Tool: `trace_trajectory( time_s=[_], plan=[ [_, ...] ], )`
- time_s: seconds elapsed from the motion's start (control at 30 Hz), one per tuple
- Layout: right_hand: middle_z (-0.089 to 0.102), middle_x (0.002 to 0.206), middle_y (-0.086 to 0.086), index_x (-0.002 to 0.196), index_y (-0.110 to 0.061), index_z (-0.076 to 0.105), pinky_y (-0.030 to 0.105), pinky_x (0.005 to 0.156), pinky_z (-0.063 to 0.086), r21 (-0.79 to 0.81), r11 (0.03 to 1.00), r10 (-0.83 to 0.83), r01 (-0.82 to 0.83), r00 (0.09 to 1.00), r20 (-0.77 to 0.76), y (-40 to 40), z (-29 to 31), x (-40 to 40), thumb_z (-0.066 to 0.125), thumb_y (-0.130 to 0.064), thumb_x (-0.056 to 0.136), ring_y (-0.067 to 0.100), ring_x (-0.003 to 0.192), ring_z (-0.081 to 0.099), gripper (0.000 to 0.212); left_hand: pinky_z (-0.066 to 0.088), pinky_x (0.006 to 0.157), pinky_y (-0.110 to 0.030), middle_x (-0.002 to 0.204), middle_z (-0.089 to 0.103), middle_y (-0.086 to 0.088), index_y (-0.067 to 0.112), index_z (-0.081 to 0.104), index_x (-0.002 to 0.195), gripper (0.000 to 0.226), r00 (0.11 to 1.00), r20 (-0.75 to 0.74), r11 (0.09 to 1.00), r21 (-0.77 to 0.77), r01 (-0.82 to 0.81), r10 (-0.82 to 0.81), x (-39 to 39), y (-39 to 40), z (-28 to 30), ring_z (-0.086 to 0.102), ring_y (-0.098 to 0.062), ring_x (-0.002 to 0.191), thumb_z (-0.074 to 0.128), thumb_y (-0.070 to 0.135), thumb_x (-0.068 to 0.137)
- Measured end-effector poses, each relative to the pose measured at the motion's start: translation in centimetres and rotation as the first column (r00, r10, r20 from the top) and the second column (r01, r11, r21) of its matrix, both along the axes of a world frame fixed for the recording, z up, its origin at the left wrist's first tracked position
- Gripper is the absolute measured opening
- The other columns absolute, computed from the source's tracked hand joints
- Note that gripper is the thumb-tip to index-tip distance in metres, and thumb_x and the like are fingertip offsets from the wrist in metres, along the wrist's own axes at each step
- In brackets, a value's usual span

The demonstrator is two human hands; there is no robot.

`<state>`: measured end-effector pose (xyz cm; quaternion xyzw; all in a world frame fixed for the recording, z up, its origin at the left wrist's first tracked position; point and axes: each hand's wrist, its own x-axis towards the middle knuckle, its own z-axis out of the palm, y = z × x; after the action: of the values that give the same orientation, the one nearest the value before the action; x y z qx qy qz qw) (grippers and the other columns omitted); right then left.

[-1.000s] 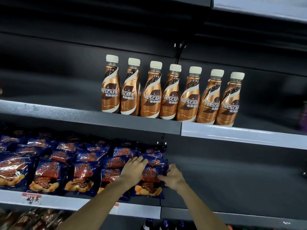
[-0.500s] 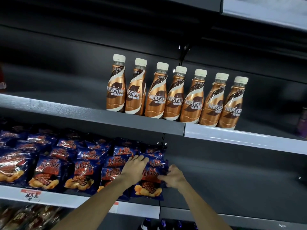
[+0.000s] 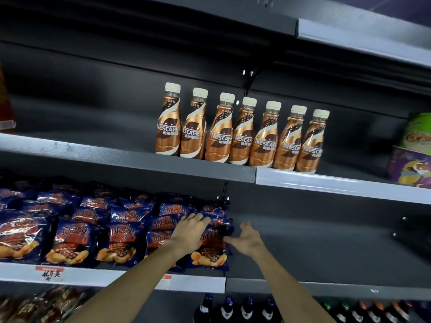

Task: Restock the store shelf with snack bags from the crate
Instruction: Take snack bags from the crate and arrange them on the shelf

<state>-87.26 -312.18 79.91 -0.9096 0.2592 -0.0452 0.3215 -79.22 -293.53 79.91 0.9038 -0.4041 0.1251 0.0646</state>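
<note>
The left hand [image 3: 189, 231] lies flat, with its fingers straight and relaxed, on the dark blue snack bags [image 3: 130, 231] at the right end of the row. It holds nothing; it only presses on the bags. Under it and just beside it is the front snack bag [image 3: 211, 255], which leans at the right end of the row, with orange chips printed on its lower part. The right hand [image 3: 248, 238] is wide, with the fingers spread and the thumb pointing toward this bag. The thumb is at the right edge of the bag, but I cannot tell if it really touches it. This hand grips nothing.

The snack bags fill the left part of the middle shelf [image 3: 326, 248] in several rows, one behind the other. The right part of this shelf is bare grey metal. A price label [image 3: 49, 272] with red and white sticks on the front edge of the shelf, below the bags.

On the upper shelf [image 3: 116, 157] seven coffee bottles [image 3: 240, 134] with white caps stand upright in one line, close together. At the far right of that shelf are colourful boxes [image 3: 412, 157], green and purple. Below the middle shelf, dark bottles [image 3: 247, 308] show their tops.
</note>
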Motion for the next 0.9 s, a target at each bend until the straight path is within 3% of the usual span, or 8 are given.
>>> trace_trajectory(
  time_s=[0.33, 0.63, 0.9],
  plan=[
    [0.042, 0.146, 0.008, 0.143, -0.012, 0.033, 0.029, 0.1, 0.043, -0.034, 0.995, -0.094, 0.093, 0.996, -0.005, -1.4, 3.1, -7.7, 0.073, -0.048, 0.082, 0.024, 0.13, 0.046, 0.081, 0.039, 0.103, -0.036, 0.126, 0.05, -0.001, 0.022, 0.043, 0.132, 0.056, 0.987, 0.058, 0.988, 0.008, 0.151, -0.151, -5.0, -4.7, 2.2, 0.045, -0.023, 0.124, 0.067, 0.019, 0.081],
    [0.046, 0.145, 0.007, 0.147, -0.011, 0.034, 0.031, 0.1, 0.044, -0.076, 0.953, -0.293, 0.293, 0.956, 0.005, -10.5, 4.6, -20.7, 0.069, -0.047, 0.087, 0.026, 0.13, 0.049, 0.078, 0.038, 0.1, -0.033, 0.129, 0.05, 0.003, 0.026, 0.04, 0.137, 0.06, 0.935, 0.082, 0.938, 0.01, 0.345, -0.345, -15.8, -16.1, 4.7, 0.046, -0.019, 0.123, 0.067, 0.025, 0.084],
    [0.062, 0.119, 0.007, 0.126, -0.01, 0.051, 0.03, 0.077, 0.046, -0.091, 0.887, -0.451, 0.453, 0.892, 0.043, -21.1, 5.3, -37.5, 0.07, -0.041, 0.085, 0.028, 0.11, 0.06, 0.055, 0.04, 0.098, -0.032, 0.127, 0.052, 0.003, 0.025, 0.043, 0.134, 0.056, 0.817, 0.084, 0.818, -0.028, 0.574, -0.57, -30.8, -29.4, 3.8, 0.047, -0.02, 0.122, 0.067, 0.025, 0.084]
  ],
)
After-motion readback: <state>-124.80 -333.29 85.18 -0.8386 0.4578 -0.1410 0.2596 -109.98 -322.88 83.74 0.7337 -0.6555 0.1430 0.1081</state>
